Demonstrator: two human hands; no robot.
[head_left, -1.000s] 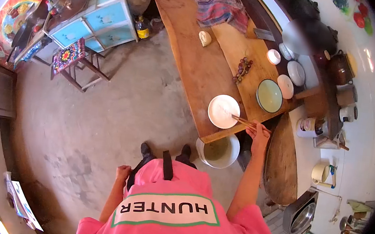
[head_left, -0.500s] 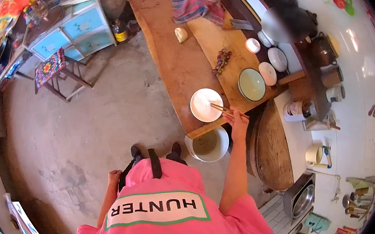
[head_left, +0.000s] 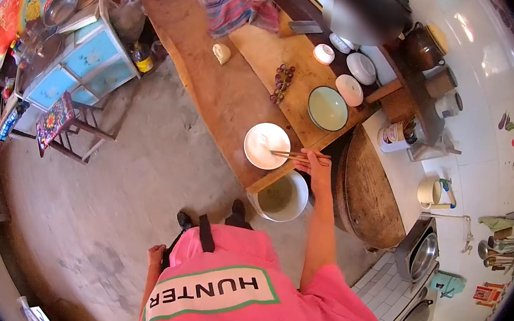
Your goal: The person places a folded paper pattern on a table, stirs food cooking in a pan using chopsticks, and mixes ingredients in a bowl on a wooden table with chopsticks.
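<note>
My right hand grips a pair of wooden chopsticks at the table's near corner. Their tips reach into a white bowl with white contents I cannot identify. My left hand hangs low beside my body, away from the table. Its fingers look curled, and whether anything is in them is hidden. Beyond the bowl lie a bunch of grapes and a pale, dough-like lump. A pale green enamel basin sits to the right of the grapes.
Under the table corner stands a white bucket. A large round wooden lid is to the right. Several dishes, a cleaver and a checked cloth lie farther back. A stool and blue cabinet stand left.
The view has shifted, so the table and its things appear farther left. My right hand keeps hold of the chopsticks, whose tips stay in the bowl. My left hand remains low.
</note>
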